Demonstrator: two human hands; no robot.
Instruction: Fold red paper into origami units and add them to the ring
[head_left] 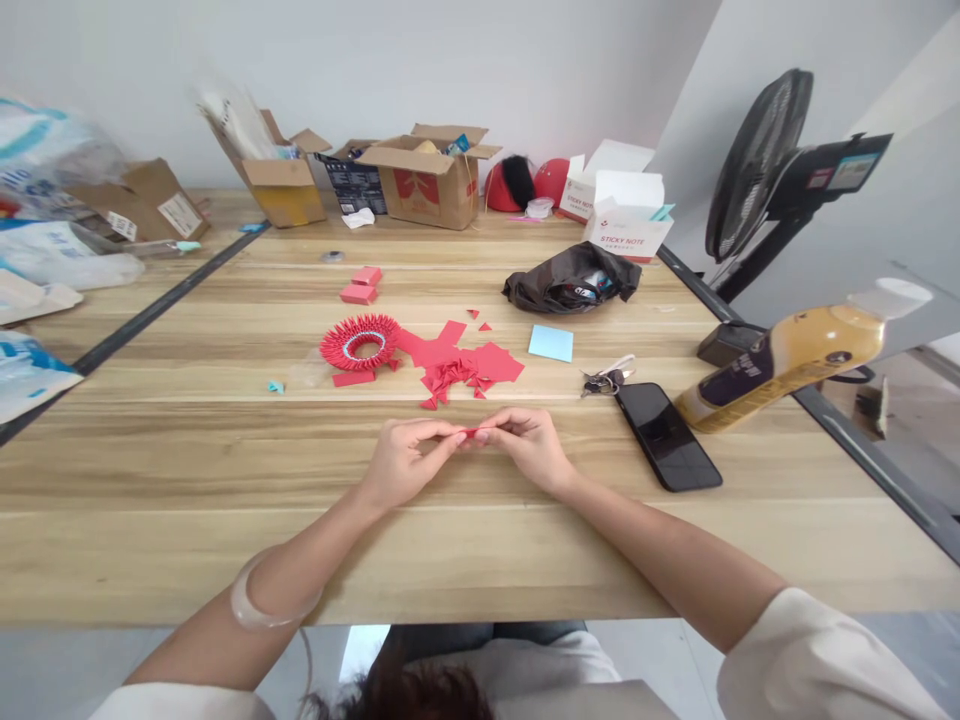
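Though cluttered, wooden table [225, 470] beside wall [525, 60].

Wood-grain table [187, 480], red paper ring [332, 346], red slips [499, 364], blue notepad [551, 343], phone [667, 436]

On the brown wood-grain table [225, 470]: round red folded-paper ring [336, 346], left of loose red paper pieces [491, 362]; square light-blue paper pad [551, 343], right of the pieces; crumpled black plastic bag [551, 280] behind the pad; flat black rectangular phone [667, 437] left of yellow plastic bottle [795, 360].
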